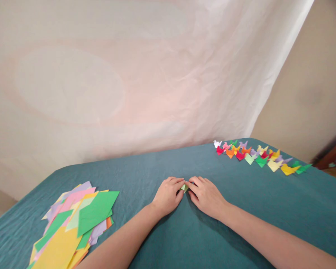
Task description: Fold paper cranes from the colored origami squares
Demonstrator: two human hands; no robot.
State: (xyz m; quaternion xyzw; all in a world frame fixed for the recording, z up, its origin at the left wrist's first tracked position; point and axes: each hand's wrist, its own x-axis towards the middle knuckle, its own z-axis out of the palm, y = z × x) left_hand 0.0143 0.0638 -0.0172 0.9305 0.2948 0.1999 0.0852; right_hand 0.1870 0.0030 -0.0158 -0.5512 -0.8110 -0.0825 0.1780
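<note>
A small piece of folded light green paper [184, 188] lies on the table in front of me, mostly hidden by fingers. My left hand [170, 195] grips its left side, thumb and fingers closed over the paper. From the other side, my right hand [205, 195] pinches the right part of the same paper with bent fingers. The fingertips of both hands almost meet over it.
A dark green cloth covers the table [145, 172]. On the left lies a loose pile of coloured paper sheets [98, 211]. Several folded paper birds [261, 161] stand in rows at the back right. A pale curtain [156, 82] hangs behind the table.
</note>
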